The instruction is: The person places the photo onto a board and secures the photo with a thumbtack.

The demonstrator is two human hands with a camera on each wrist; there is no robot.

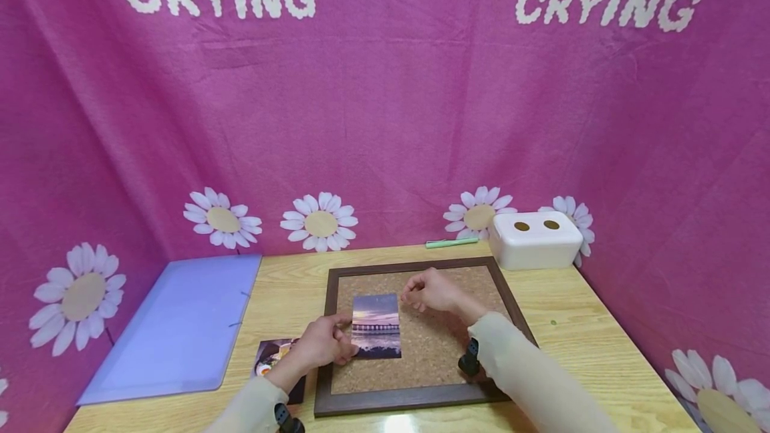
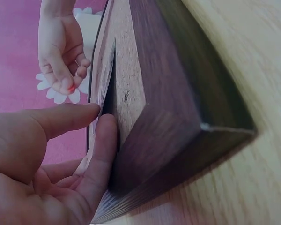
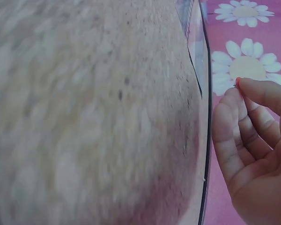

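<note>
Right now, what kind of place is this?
Maybe a little craft corner: there's a wood-look table, a framed corkboard lying on it, and pink daisy cloth around the back and sides.

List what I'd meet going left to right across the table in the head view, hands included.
Blue folder → dark photo → left hand → pier photo → right hand → white box.

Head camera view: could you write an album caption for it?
Left hand holds a pier photo over a framed corkboard; the right hand hovers beside the photo.
</note>
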